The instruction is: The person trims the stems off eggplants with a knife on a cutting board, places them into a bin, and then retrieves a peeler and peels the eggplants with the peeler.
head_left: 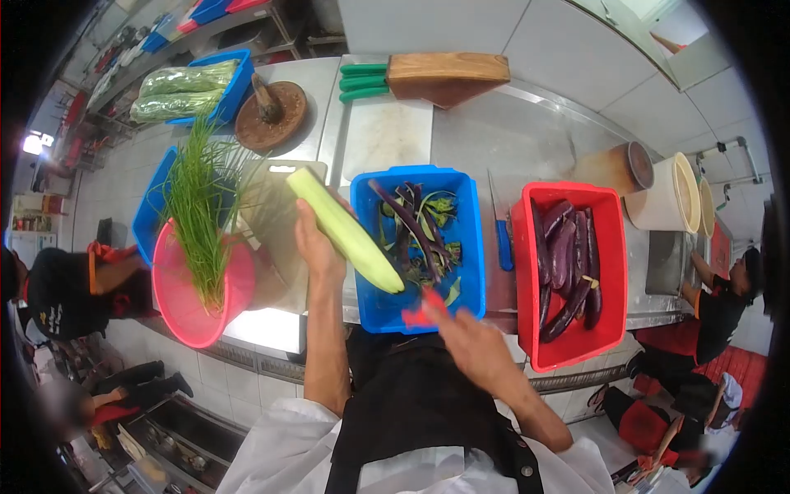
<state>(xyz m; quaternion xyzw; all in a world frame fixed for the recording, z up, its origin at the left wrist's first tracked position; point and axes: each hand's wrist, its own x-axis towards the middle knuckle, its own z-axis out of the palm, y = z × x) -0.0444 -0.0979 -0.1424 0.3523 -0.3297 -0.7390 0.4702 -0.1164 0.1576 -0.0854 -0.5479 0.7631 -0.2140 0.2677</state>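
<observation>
My left hand (321, 239) is closed around a long pale green vegetable (346, 235), which looks like a peeled eggplant with a dark tip. It is tilted, its lower end over the blue tub (360, 247). Purple and green peelings (420, 230) lie in that tub. A red-handled tool, apparently a peeler (425, 309), is gripped in my right hand (481, 350) at the tub's near edge. Motion smears the tool, and its working end cannot be made out. Unpeeled purple eggplants (566, 255) fill part of the red tub (576, 356) on the right.
A blue-handled knife (504, 245) lies between the tubs. At left stand a pink tub (193, 325) of long green stalks (202, 198) and a cutting board (288, 206). Behind are a stone mortar (284, 132) and knife block (448, 76). Several people work nearby.
</observation>
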